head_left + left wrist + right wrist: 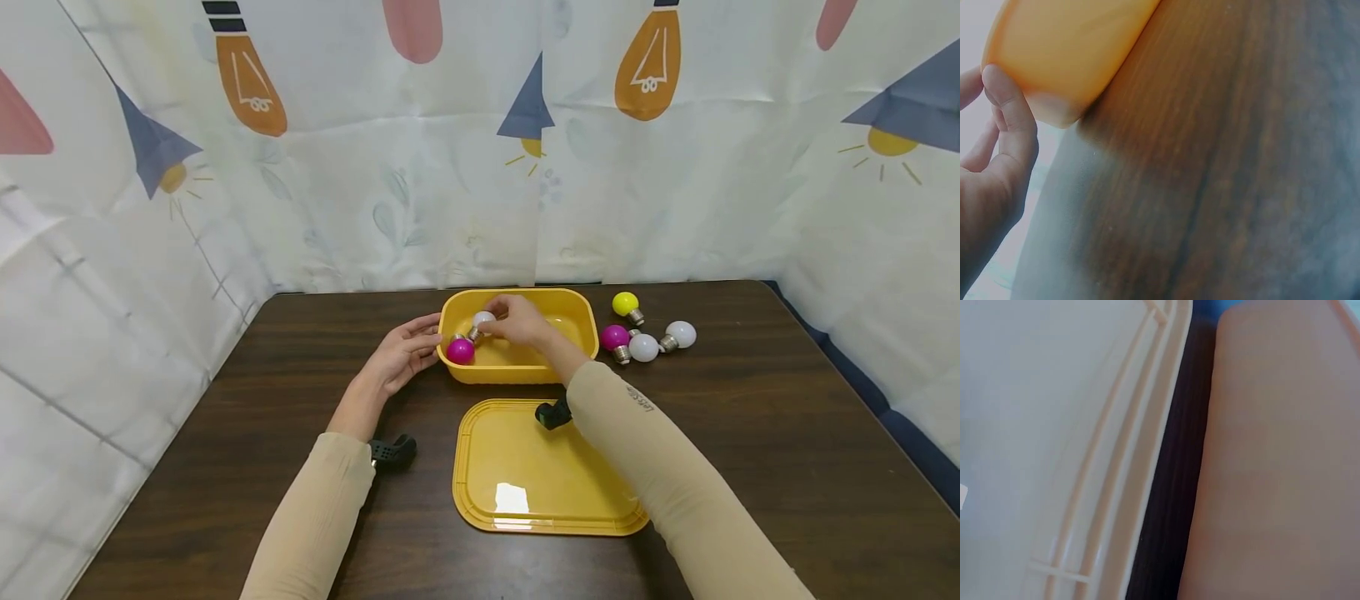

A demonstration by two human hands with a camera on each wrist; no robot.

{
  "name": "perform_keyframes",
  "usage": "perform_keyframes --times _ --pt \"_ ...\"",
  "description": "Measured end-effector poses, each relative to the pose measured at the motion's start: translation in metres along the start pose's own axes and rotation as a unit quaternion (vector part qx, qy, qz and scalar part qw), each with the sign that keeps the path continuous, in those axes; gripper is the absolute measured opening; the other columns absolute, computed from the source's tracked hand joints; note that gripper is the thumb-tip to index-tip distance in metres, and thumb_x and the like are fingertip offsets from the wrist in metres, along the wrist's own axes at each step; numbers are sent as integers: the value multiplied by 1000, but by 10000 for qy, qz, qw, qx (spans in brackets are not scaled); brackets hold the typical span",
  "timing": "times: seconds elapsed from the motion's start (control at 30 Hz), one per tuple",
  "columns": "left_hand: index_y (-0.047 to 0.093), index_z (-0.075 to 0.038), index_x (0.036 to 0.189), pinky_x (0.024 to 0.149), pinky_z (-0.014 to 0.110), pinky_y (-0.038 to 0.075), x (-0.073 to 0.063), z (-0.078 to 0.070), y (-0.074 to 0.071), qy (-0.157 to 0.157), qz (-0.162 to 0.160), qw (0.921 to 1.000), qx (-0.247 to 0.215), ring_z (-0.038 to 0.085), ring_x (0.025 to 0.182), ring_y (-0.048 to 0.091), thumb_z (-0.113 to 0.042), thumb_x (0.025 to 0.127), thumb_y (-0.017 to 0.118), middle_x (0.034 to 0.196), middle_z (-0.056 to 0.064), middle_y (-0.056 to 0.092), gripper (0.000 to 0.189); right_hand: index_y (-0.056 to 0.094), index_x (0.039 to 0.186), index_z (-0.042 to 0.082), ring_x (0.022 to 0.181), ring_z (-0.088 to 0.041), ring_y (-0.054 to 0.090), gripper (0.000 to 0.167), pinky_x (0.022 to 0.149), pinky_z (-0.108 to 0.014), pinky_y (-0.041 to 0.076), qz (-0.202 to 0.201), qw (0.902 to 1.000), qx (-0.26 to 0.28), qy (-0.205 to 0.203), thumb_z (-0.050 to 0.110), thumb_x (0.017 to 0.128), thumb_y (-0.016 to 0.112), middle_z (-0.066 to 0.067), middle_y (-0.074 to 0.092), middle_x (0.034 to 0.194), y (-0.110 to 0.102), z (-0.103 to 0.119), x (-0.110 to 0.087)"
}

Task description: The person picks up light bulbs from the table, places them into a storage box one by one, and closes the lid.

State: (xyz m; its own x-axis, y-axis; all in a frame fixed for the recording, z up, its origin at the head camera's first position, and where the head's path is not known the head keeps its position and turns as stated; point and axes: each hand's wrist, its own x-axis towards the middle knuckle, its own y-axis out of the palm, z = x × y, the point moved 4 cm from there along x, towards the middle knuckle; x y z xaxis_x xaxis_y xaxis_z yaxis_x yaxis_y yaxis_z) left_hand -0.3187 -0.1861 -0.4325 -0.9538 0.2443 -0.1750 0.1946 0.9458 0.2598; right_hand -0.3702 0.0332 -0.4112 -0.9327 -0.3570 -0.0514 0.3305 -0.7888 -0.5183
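Inside the yellow bin [517, 375], near its left end, my right hand [521, 321] pinches a white light bulb [483, 317] with a metal screw base. Close beside that base lies a magenta bulb [461, 351]. My left hand [401, 354] rests its extended fingers against the bin's left end. In the left wrist view, the thumb [1007, 94] touches the bin's outer wall [1072, 50] by the corner. The right wrist view shows the bin's side [1272, 456] beside the lid's ridged rim [1110, 462]; the right hand is out of that view.
A yellow lid [540, 475] lies flat on the dark wooden table [405, 533], in front of the bin. Right of the bin sit a yellow bulb [626, 303], another magenta bulb [615, 337] and two white bulbs [643, 347]. A printed curtain [450, 192] hangs behind.
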Motion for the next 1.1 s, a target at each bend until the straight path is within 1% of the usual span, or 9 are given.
perform_keyframes --times 0.1,0.27,0.43,0.53,0.73,0.9,1.0,1.1 --pt "41 -3 155 85 27 57 -1 -1 -1 0 6 10000 24 18 101 67 -3 104 59 142 21 51 54 66 122 3 105 -26 60 37 84 -33 52 -34 9996 -265 -25 25 95 78 -12 66 116 1 1 0" --pt "42 -3 154 85 27 57 1 0 -1 -2 5 10000 60 19 101 68 -3 104 60 139 20 53 54 66 124 4 109 -27 61 39 90 -36 51 -82 9986 -526 -51 28 95 77 -12 67 118 1 3 0" --pt "41 -3 154 83 27 57 0 0 -1 1 -35 10000 53 18 98 68 -4 104 61 137 18 55 54 64 131 4 116 -27 60 45 97 -36 50 -29 9978 -643 -152 28 96 76 -12 66 125 1 4 0" --pt "42 -3 154 83 26 57 1 0 -1 18 -49 10000 48 17 97 68 -4 104 61 136 18 56 54 63 133 4 118 -27 60 46 98 -36 50 -12 9979 -618 -195 28 96 76 -12 66 128 1 3 1" --pt "41 -3 154 83 27 57 0 1 -2 21 -76 10000 44 17 96 68 -4 104 60 134 16 56 54 63 131 3 114 -27 61 44 92 -35 53 18 9988 -439 -198 26 96 76 -13 66 125 0 2 2" --pt "40 -3 155 83 26 57 -1 1 -2 35 -34 10000 62 17 98 67 -3 104 59 137 18 54 55 64 127 4 104 -26 65 40 84 -33 56 91 9997 -212 -75 25 95 77 -12 67 121 -1 0 1" --pt "40 -3 155 84 27 57 -1 2 -2 43 -10 10000 74 17 100 67 -3 104 60 138 18 54 55 63 128 3 99 -26 66 42 81 -32 57 122 9997 -190 10 27 95 77 -14 67 121 -2 -1 0" --pt "41 -3 154 84 27 57 -2 2 -1 53 -10 10000 82 18 102 67 -4 104 60 139 18 54 54 61 130 3 99 -26 67 46 81 -33 57 145 9996 -214 65 28 95 77 -15 66 123 -2 -1 -1"
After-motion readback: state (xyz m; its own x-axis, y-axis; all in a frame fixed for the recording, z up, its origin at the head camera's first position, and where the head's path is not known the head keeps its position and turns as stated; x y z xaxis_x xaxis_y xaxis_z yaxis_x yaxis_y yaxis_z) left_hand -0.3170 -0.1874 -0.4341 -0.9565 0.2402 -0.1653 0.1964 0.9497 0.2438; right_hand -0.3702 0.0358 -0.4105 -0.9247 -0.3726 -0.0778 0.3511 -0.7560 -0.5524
